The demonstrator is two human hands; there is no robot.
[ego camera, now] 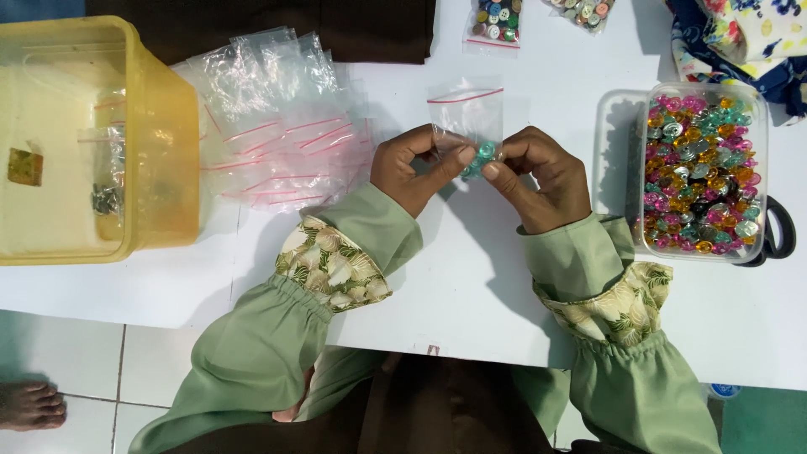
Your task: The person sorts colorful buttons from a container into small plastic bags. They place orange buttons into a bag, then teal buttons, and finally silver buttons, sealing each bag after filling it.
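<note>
Both hands, left hand [418, 168] and right hand [536, 178], pinch a small clear zip bag [465, 113] holding teal buttons [481, 157]; white table [471, 277], tiled floor [84, 370] at seven o'clock.

My left hand [416, 168] and right hand [538, 178] meet in front of me, knuckles turned outward, thumbs and forefingers pinched together at the middle with the other fingers curled under. Both forearms angle inward from my body, wrists slightly bent, sleeves gathered at the cuffs.

clear glossy plastic zip bag [467, 113], shiny faceted buttons [702, 168], translucent yellow plastic tub [164, 134], matt green cloth sleeves [261, 345]
</note>
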